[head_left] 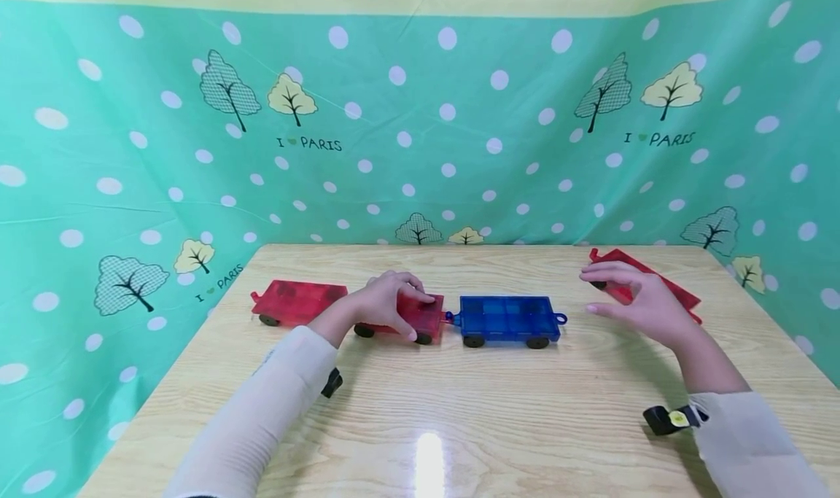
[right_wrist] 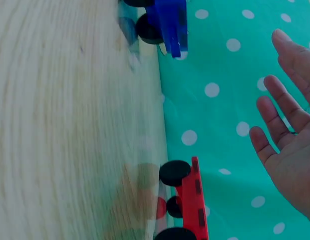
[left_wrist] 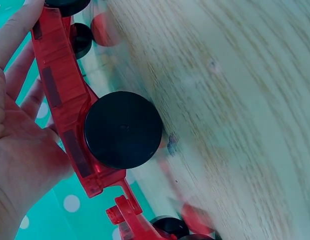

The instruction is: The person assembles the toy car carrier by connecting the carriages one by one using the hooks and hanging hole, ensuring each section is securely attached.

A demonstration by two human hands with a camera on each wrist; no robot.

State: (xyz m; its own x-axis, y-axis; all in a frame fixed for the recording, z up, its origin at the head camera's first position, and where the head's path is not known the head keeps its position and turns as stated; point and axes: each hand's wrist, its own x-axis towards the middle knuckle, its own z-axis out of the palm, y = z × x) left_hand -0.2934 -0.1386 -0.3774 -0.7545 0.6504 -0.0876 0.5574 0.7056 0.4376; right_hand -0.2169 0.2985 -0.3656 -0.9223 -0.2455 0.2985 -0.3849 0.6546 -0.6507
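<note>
Judging by how things lie, we take the coupling of four toy cars to be well along, with one car left to join. On the table (head_left: pixel 512 410), the left red car (head_left: pixel 305 305), the middle red car (head_left: pixel 426 316) and the blue car (head_left: pixel 505 317) stand in a row. The joint between middle red and blue looks made; between the two reds, a red hook (left_wrist: pixel 128 210) meets the neighbour's link in the left wrist view, though we cannot tell how firmly it sits. The right red car (head_left: pixel 674 295) stands aslant near the far right corner, well apart from blue and unhitched. Our left hand (head_left: pixel 391 302) grips the middle red car, thumb on the near side and fingers over the top. Our right hand (head_left: pixel 639 305) holds nothing, its fingers extended and thumb apart, in front of the loose car. We see glossy, see-through plastic in flat oblong bodies, with slotted sides in the left wrist view and smooth, disc-like black wheels (left_wrist: pixel 123 130). The table has pale, streaky wood grain and a sheen that mirrors the cars; behind it hangs a soft, lightly creased green cloth (head_left: pixel 420 119) with white dots and printed trees.
</note>
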